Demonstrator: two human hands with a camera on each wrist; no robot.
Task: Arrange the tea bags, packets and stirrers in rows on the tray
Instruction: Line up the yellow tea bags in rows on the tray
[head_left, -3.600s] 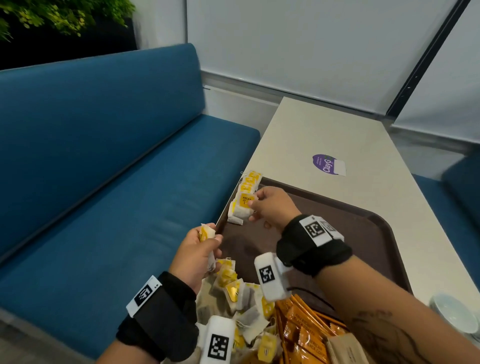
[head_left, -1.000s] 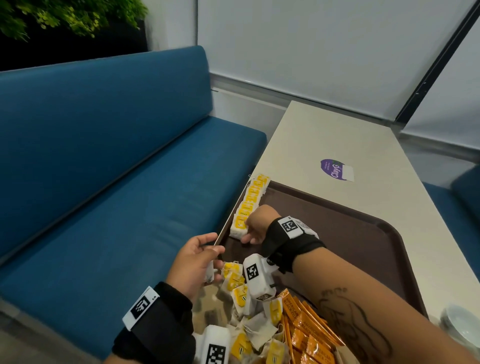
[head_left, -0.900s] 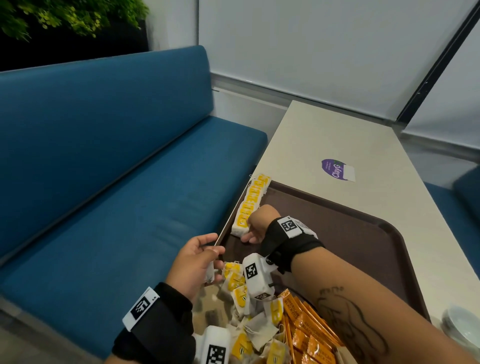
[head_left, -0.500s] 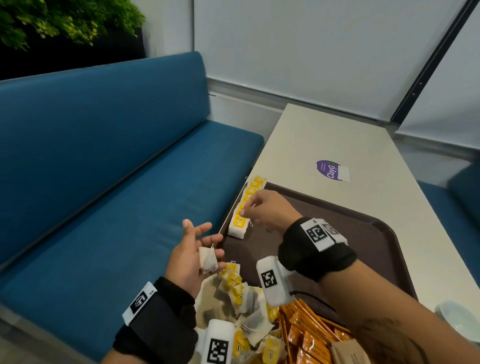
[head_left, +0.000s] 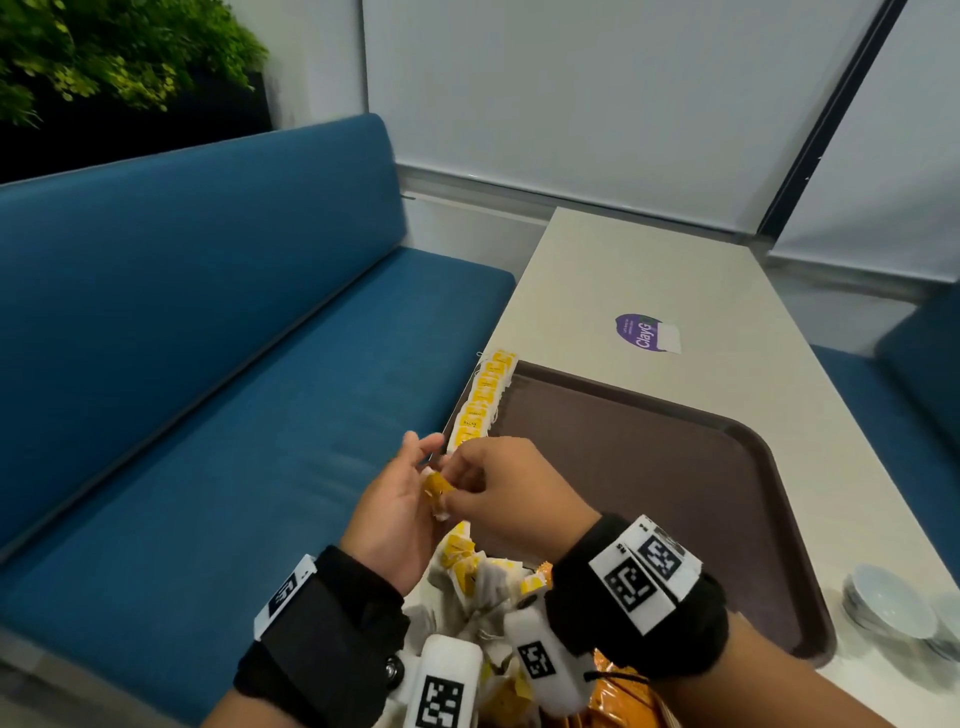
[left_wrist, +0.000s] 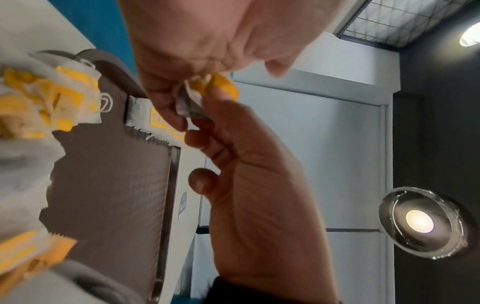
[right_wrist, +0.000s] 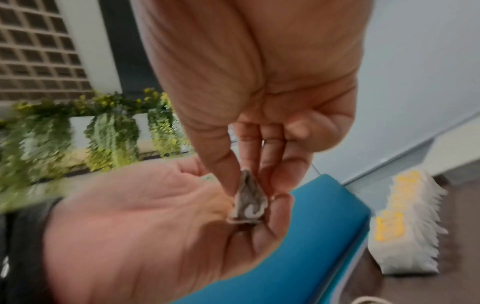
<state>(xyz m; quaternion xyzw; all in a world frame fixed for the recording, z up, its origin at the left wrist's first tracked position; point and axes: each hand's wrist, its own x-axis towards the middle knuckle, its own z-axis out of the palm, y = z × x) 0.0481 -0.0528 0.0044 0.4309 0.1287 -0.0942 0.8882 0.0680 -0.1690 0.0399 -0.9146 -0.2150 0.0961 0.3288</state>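
A tea bag with a yellow tag (head_left: 435, 487) is between my two hands, just off the near left edge of the brown tray (head_left: 649, 467). My right hand (head_left: 457, 488) pinches it between thumb and fingers (right_wrist: 248, 205). My left hand (head_left: 421, 467) lies palm-up under it, and the bag rests against its fingers (left_wrist: 189, 102) with the thumb held apart. A row of tea bags (head_left: 480, 402) stands along the tray's left rim. A loose pile of tea bags (head_left: 467, 571) lies at the tray's near end, partly hidden by my wrists.
Orange packets (head_left: 618, 696) lie at the bottom edge behind my right wrist. Stacked saucers (head_left: 883, 608) sit on the table (head_left: 623, 270) to the right of the tray. A purple sticker (head_left: 644, 332) is beyond it. A blue bench (head_left: 208, 364) runs along the left.
My right hand left the row and came back to my left hand, where it now pinches the tea bag. My left thumb has let go of the bag.
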